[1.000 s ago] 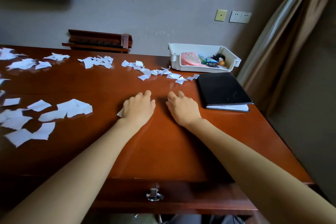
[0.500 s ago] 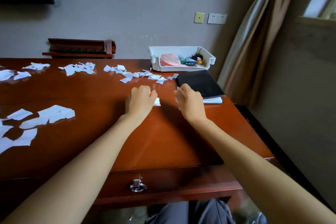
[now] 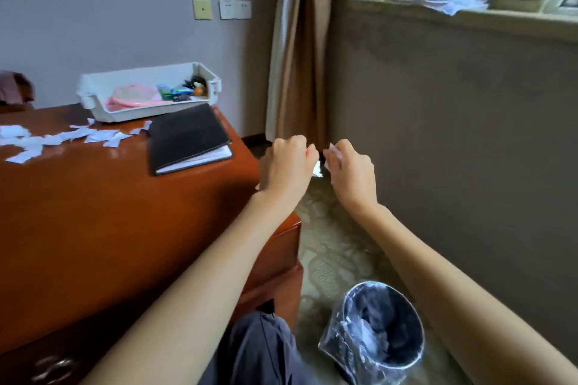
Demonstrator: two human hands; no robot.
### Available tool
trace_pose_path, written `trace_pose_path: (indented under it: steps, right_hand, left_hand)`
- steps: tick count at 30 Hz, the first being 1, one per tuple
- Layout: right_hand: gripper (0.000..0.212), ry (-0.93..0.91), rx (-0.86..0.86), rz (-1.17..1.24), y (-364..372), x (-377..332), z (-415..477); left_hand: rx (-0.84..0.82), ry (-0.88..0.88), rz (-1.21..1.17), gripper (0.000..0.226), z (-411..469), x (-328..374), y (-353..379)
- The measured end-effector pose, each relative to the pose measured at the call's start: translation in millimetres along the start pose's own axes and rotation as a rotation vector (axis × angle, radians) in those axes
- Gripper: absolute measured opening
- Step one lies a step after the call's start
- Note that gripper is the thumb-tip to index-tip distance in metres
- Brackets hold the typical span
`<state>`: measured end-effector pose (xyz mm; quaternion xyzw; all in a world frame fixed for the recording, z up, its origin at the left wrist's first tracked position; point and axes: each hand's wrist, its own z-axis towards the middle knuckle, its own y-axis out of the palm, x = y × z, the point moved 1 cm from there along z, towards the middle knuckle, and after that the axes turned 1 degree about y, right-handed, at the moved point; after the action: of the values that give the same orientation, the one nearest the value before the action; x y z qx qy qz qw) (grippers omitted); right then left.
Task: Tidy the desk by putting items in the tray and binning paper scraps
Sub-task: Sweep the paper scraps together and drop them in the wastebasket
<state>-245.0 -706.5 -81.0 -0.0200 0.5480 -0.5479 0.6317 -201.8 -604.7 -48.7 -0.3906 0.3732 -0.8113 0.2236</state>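
One desk [image 3: 93, 212] stands left. One lined bin [image 3: 384, 322] sits on the near right floor. One tray [image 3: 93, 94] and one notebook [image 3: 187, 134] sit at the desk's far end. Off its right edge, the curled left hand [image 3: 287, 166] and right hand [image 3: 350, 172] pinch white paper scraps [image 3: 317, 169]. The loose scraps [image 3: 62, 137] left of the notebook are too blurred to count.

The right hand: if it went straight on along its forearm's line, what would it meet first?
Probably the brown curtain in the corner, though depth is unclear. The right hand, gripping a paper scrap, would pass just beside the left hand.

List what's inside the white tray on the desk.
The white tray holds a pink round item, small green and blue packs, and a dark object. Its front wall hides anything lying lower.
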Motion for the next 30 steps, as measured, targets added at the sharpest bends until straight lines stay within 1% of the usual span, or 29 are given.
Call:
trace_pose_path:
  steps: [5, 7, 10, 13, 18, 22, 24, 27, 30]
  right_hand:
    - [0.022, 0.168, -0.016, -0.139, -41, 90, -14]
    - [0.021, 0.203, -0.032, -0.193, -49, 124, -23]
    - [0.025, 0.278, -0.097, -0.283, -50, 177, -37]
    - [0.024, 0.375, -0.177, -0.355, -38, 227, -52]
    - [0.031, 0.523, -0.316, -0.427, -1, 304, -79]
    - [0.023, 0.668, -0.423, -0.432, 29, 353, -98]
    - [0.021, 0.702, -0.487, -0.441, 43, 372, -105]
    - [0.024, 0.746, -0.583, -0.457, 65, 401, -115]
    - [0.025, 0.753, -0.646, -0.448, 88, 427, -123]
  left_hand:
    - [-0.182, 0.066, -0.012, 0.033, -11, 74, 76]
    - [-0.269, 0.078, -0.016, 0.033, -19, 91, 111]
    - [-0.41, 0.084, -0.014, 0.032, -34, 103, 168]
    - [-0.551, 0.072, 0.04, 0.03, -49, 101, 223]
    - [-0.741, 0.052, 0.14, 0.029, -63, 82, 303]
    - [-0.883, 0.032, 0.219, 0.029, -74, 60, 357]
    - [-0.942, 0.012, 0.253, 0.029, -81, 49, 382]
    - [-1.024, 0.006, 0.274, 0.029, -92, 37, 417]
    - [-1.098, -0.025, 0.281, 0.029, -103, 26, 448]
